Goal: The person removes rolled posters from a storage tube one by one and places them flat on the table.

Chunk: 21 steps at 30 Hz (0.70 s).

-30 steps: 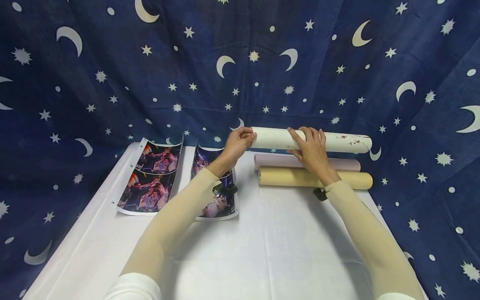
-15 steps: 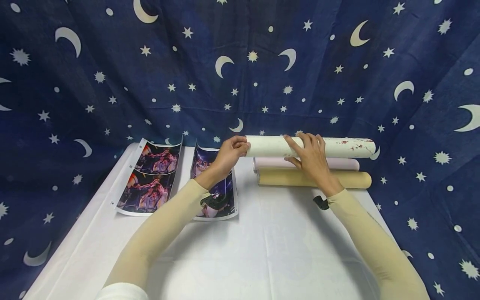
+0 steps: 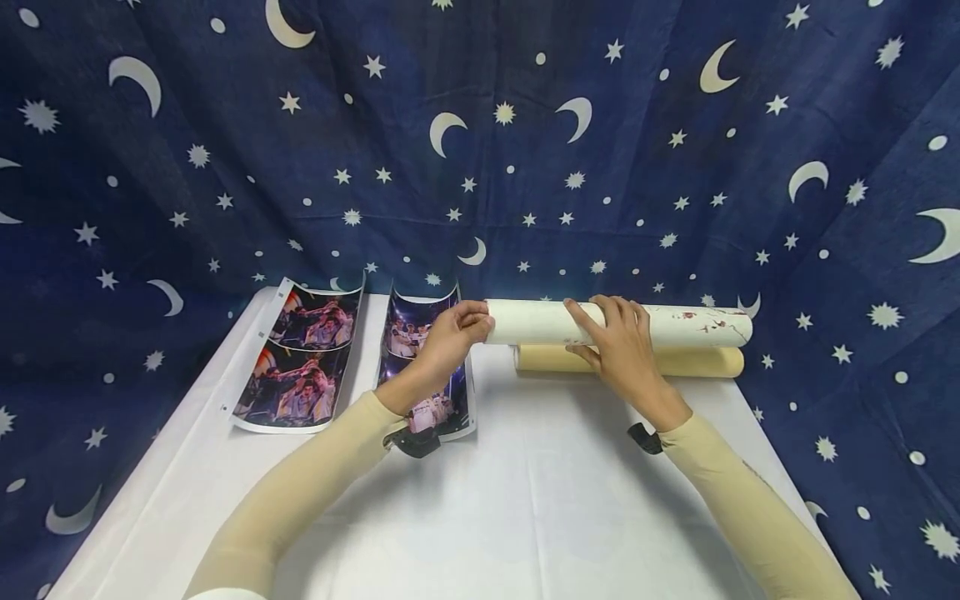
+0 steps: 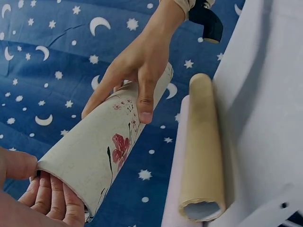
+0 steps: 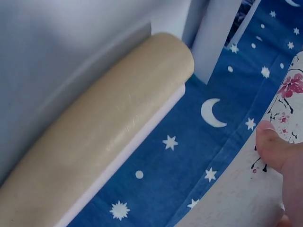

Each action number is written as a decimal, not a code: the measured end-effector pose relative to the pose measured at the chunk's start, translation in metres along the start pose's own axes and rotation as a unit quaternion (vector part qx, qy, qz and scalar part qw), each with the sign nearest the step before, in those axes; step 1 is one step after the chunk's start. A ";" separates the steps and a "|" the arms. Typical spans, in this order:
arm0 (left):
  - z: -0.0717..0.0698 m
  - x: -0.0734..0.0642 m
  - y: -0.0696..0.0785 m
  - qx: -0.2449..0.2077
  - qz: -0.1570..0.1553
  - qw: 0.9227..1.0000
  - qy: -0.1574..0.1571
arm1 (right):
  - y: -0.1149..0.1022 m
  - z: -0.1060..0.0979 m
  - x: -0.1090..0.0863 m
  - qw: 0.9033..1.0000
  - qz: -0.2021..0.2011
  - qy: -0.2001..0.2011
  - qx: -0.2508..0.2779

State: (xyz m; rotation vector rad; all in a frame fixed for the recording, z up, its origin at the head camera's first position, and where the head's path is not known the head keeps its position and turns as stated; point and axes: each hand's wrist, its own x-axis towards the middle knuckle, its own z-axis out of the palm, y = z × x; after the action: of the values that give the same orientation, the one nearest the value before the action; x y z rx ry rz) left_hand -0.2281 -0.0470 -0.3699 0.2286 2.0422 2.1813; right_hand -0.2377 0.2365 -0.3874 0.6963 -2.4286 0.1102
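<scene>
And it's both hands on the white floral roll [image 3: 532, 323], out at my one o'clock! My left hand [image 3: 453, 333] pinches its left end, fingers tucked inside the tube, thumb on the outer face. My right hand [image 3: 622, 350] grips it around the middle, thumb on the near side, fingers spread over the top. Just below it, also at one o'clock, there's the yellow roll [image 3: 690, 362] on the white table [image 3: 540, 500], with the pale pink roll [image 4: 174, 175] right alongside, seen from my wrists. Over at eleven o'clock, one photo sheet [image 3: 303, 367] with curled edges, and towards twelve, a second sheet [image 3: 408, 321], partly behind my left arm!
</scene>
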 end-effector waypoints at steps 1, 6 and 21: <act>0.001 -0.002 -0.002 0.000 -0.003 1.000 0.004 | -0.002 0.000 -0.003 1.000 0.001 -0.005 0.002; 0.004 -0.014 -0.013 0.002 -0.008 1.000 0.019 | -0.008 0.001 -0.017 1.000 0.000 -0.025 0.003; 0.008 -0.040 -0.045 -0.029 -0.050 0.998 0.008 | -0.026 0.007 -0.057 0.998 -0.003 -0.062 -0.001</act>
State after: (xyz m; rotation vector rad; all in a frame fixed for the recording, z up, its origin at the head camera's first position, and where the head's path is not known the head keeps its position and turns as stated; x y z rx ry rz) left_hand -0.1877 -0.0445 -0.4152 0.0998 1.9500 2.1854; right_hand -0.1897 0.2387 -0.4273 0.7286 -2.5436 0.0632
